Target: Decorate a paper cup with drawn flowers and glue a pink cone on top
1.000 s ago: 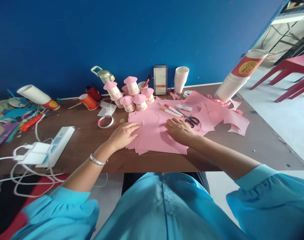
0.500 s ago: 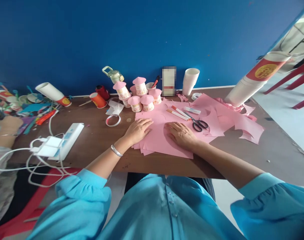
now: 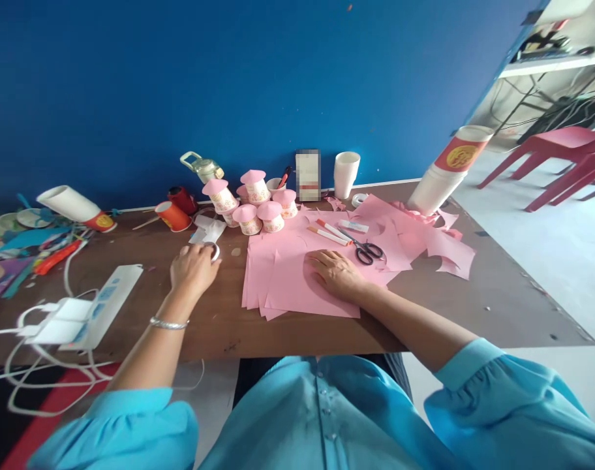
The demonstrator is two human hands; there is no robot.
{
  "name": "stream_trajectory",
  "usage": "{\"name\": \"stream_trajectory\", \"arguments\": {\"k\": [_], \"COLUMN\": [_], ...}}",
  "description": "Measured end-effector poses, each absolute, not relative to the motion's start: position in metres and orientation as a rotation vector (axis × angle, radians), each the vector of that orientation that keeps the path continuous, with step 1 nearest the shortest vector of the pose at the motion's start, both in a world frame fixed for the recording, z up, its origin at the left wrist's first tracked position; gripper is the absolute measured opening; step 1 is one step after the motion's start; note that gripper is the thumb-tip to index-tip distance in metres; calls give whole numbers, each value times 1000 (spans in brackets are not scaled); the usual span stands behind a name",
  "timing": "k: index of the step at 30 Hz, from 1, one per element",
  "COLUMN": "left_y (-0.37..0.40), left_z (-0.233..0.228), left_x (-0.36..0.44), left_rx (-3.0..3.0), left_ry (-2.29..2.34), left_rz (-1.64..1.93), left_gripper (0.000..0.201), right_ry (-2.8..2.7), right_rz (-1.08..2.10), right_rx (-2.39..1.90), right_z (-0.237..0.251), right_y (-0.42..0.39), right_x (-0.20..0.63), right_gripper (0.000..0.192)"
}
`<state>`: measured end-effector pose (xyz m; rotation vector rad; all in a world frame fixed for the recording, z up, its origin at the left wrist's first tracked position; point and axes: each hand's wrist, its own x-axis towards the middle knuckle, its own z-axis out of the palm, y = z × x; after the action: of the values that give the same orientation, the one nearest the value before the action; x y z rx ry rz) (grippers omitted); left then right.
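Observation:
My left hand [image 3: 194, 269] lies over a white tape roll [image 3: 214, 249] on the brown table [image 3: 204, 320], its fingers curled on the ring. My right hand [image 3: 335, 272] rests flat on a stack of pink paper sheets [image 3: 288, 287]. Black scissors [image 3: 367, 250] and two markers [image 3: 329, 232] lie on the pink paper just beyond my right hand. A cluster of pink-roofed paper-cup houses [image 3: 251, 196] stands behind the sheets.
A white power strip [image 3: 99, 307] with cables sits at the left front. Red cups [image 3: 173, 215], a tilted cup stack [image 3: 442, 176], white cups [image 3: 345, 173] and cut pink scraps [image 3: 444, 245] fill the back and right. Red chairs [image 3: 562, 156] stand beyond.
My left hand left the pink sheets and moved left onto the tape roll. My right hand stays flat on the paper. The view has shifted slightly.

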<state>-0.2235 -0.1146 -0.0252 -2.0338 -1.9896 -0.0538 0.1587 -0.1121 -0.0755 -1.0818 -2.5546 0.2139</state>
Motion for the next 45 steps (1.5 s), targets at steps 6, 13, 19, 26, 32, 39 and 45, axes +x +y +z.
{"name": "stream_trajectory", "arguments": {"k": [6, 13, 19, 26, 32, 39, 45], "left_y": [-118, -142, -166, -169, -152, -95, -86], "left_z": [-28, -9, -23, -32, -22, -42, -62], "left_x": [-244, -182, -110, -112, -138, -140, -136], "left_rx": [-2070, -2263, -2750, -2870, -2845, -2950, -2920], "left_ry": [-2019, -1863, -1268, -1195, -1404, -1394, -1419], "left_rz": [-26, -242, -325, -438, -717, -643, -697], "left_gripper": [26, 21, 20, 16, 22, 26, 31], "right_ry": [-2549, -2569, -2563, -2502, -2436, -2653, -2667], "right_rz": [190, 231, 222, 231, 157, 43, 88], "right_rx": [-1081, -1086, -1074, -1047, -921, -685, -602], "right_z": [-76, -76, -79, -79, -75, -72, -77], "right_y": [-111, -111, -110, -106, -114, -132, -131], "right_x": [158, 160, 163, 169, 169, 154, 156], "right_gripper": [33, 35, 36, 35, 30, 30, 34]}}
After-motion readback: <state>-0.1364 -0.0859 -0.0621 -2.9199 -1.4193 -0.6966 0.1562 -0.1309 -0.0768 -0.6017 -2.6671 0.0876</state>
